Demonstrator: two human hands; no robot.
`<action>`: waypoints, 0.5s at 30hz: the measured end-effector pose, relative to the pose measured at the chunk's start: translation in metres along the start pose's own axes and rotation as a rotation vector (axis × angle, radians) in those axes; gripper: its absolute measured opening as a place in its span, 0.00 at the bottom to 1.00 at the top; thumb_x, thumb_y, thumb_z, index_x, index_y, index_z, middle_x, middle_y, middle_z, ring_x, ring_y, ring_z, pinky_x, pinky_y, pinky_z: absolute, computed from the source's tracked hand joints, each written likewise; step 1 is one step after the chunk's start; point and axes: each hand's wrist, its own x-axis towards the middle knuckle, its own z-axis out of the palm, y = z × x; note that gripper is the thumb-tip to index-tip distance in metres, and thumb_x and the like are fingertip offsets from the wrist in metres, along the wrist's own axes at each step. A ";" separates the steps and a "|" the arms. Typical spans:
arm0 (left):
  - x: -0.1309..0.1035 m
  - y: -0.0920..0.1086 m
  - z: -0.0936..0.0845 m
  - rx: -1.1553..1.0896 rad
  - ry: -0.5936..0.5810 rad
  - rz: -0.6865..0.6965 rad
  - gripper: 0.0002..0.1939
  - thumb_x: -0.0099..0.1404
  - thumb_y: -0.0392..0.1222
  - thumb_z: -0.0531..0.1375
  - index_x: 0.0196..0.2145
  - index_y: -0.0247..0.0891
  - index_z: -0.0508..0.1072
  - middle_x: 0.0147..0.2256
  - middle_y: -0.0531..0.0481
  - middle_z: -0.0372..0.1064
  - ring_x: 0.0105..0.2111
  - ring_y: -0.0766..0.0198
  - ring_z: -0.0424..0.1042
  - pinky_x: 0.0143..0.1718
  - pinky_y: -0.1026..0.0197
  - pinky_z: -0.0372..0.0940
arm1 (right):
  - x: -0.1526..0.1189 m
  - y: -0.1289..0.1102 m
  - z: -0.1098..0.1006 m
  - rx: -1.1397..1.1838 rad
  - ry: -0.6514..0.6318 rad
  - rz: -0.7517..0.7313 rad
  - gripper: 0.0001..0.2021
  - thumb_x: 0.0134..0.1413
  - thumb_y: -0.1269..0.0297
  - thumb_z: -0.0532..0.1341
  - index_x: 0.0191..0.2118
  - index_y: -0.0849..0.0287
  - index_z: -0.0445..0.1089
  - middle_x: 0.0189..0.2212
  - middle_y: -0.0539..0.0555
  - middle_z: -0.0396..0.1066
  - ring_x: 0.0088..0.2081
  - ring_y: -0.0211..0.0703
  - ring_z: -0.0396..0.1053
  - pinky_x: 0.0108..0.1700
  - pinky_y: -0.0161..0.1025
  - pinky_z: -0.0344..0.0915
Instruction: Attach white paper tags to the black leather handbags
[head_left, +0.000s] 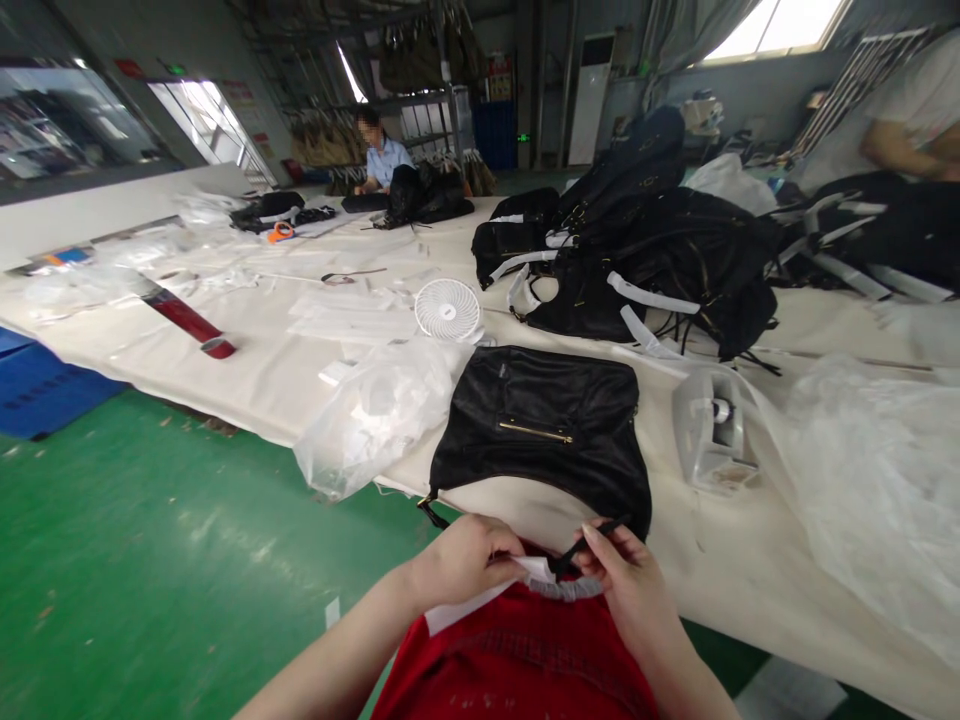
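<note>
A black bag (544, 410) with a gold zipper lies flat at the table's near edge. Just in front of it, above the red apron, my left hand (476, 555) is closed on a white wrapping strip (465, 608). My right hand (619, 560) pinches a black strap (581, 548) that belongs to the bag's near side. Between my hands, greyish wrapping (566, 588) goes around part of the strap. The fingertips of my left hand are partly hidden behind the strip.
Black bags (645, 250) with wrapped straps are heaped behind. A tape dispenser (716, 430) stands right, a white fan (447, 310) and plastic bag (382, 410) left. Farther left lies a red roll (184, 315). A person (384, 155) sits at the far side; another's arm (907, 150) shows right.
</note>
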 end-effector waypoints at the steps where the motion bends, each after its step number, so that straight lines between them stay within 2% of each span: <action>1: 0.000 0.000 0.000 0.002 0.000 -0.018 0.06 0.66 0.42 0.60 0.36 0.39 0.76 0.32 0.52 0.75 0.32 0.66 0.72 0.35 0.68 0.60 | 0.000 0.000 0.000 0.014 0.006 -0.003 0.20 0.37 0.53 0.74 0.34 0.59 0.73 0.28 0.50 0.76 0.23 0.34 0.69 0.25 0.31 0.67; 9: 0.002 0.000 0.000 0.042 -0.001 -0.095 0.08 0.66 0.44 0.60 0.35 0.40 0.78 0.33 0.52 0.77 0.33 0.65 0.72 0.35 0.67 0.60 | -0.002 -0.002 0.006 0.021 0.045 0.013 0.21 0.35 0.53 0.75 0.34 0.59 0.73 0.27 0.51 0.76 0.23 0.34 0.68 0.24 0.31 0.67; 15: 0.001 -0.004 -0.003 0.059 -0.008 -0.131 0.10 0.66 0.46 0.59 0.34 0.39 0.78 0.30 0.52 0.76 0.30 0.66 0.71 0.32 0.67 0.59 | -0.002 -0.007 0.009 0.035 0.027 -0.011 0.20 0.33 0.54 0.76 0.32 0.59 0.73 0.27 0.50 0.76 0.22 0.35 0.68 0.24 0.31 0.66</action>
